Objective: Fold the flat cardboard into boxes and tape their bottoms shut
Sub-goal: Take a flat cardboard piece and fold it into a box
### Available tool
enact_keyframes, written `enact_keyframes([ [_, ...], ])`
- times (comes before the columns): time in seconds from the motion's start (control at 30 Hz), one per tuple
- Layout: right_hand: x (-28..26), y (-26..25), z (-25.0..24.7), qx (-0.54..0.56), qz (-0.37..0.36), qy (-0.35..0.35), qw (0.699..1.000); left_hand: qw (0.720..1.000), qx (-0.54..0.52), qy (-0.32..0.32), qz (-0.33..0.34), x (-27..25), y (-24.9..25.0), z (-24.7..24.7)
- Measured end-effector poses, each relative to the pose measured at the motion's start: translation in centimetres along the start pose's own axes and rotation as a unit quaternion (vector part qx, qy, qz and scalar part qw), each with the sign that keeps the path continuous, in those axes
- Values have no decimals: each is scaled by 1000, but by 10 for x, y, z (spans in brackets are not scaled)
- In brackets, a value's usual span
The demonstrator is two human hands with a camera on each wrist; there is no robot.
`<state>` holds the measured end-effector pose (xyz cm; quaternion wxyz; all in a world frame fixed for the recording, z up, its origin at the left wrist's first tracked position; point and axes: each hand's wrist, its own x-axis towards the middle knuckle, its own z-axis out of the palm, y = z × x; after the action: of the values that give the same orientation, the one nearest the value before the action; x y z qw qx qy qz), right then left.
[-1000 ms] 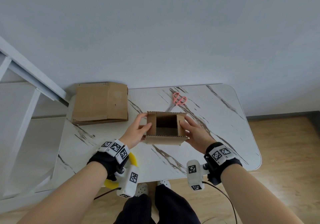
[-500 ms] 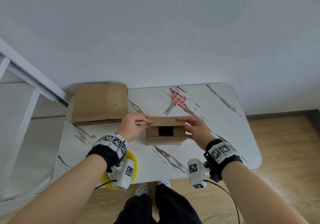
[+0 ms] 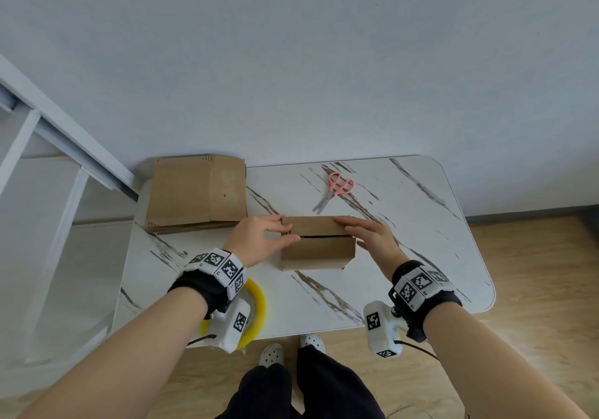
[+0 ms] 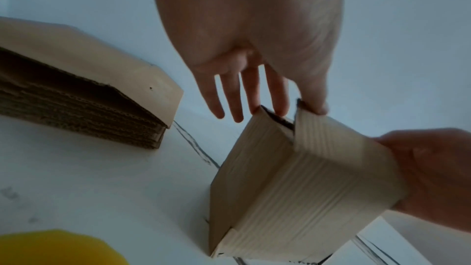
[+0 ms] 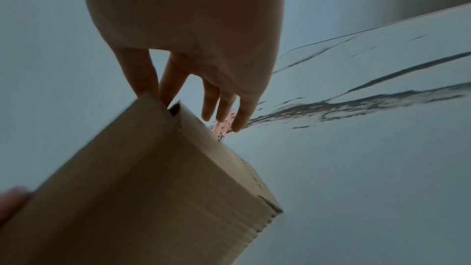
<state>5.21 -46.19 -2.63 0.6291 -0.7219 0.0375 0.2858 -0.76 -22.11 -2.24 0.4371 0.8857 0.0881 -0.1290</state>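
Folded flaps of box (image 3: 316, 245) nearly shut; pressed flat by left hand (image 3: 259, 238), right hand (image 3: 372, 240), both open-fingered. Next: tape (image 3: 256, 308) seam.

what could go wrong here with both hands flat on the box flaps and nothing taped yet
1. The small brown cardboard box shows a dark gap between its flaps; lifting the left hand or right hand may let them spring open.
2. The yellow tape roll sits at the white marble-patterned table's near edge under the left wrist, so it might get knocked off.
3. The pink-handled scissors lie beyond the box, a reach needing one hand.
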Motion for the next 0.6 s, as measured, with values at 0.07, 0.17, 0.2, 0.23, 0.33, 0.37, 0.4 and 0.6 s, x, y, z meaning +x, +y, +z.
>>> enact_keyframes([
  [0.07,0,2,2,-17,-18,9,1000,999,22,33,13,2,2,5],
  [0.17,-1,8,7,-60,-35,-15,997,998,3,64,17,4,5,11],
  [0.2,-2,10,10,-76,-42,-23,996,997,-3,72,17,5,5,12],
  [0.23,-2,12,13,-88,-51,-25,994,997,-5,78,17,6,5,12],
  [0.33,6,11,23,-101,-70,-27,992,996,5,90,13,11,5,8],
  [0.37,10,11,28,-108,-74,-26,991,995,10,94,11,14,4,5],
  [0.4,14,10,32,-118,-73,-27,990,995,17,98,9,16,2,1],
  [0.6,28,-1,47,-198,-82,-31,976,991,76,107,41,20,-2,-13],
])
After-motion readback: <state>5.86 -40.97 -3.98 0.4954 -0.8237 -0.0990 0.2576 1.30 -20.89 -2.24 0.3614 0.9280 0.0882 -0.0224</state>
